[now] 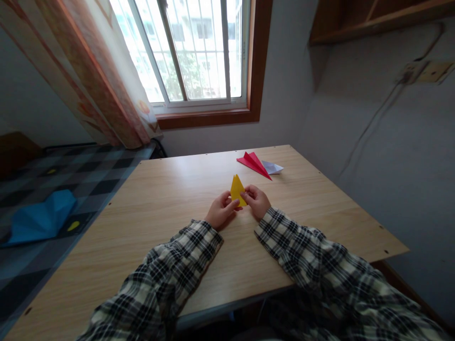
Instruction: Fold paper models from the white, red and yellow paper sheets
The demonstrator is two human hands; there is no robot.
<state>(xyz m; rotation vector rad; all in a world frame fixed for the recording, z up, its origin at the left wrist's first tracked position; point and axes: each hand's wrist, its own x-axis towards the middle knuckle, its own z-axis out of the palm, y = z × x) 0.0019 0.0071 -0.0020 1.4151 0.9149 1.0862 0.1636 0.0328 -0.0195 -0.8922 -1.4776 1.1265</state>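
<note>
A yellow folded paper point(236, 188), shaped like a narrow triangle, stands point-up over the middle of the wooden table point(170, 208). My left hand point(221, 210) pinches its lower left edge with thumb and fingers. My right hand point(256, 201) grips its lower right edge. Both sleeves are checked black and white. Beyond the hands, a red folded paper point(254, 164) lies flat on the table, with a white folded paper point(273, 167) touching its right side.
A bed with a checked cover point(53, 184) runs along the table's left edge, with a blue crumpled sheet point(42, 219) on it. A curtain point(103, 80) and window point(192, 52) stand behind. The wall point(391, 156) lies close on the right.
</note>
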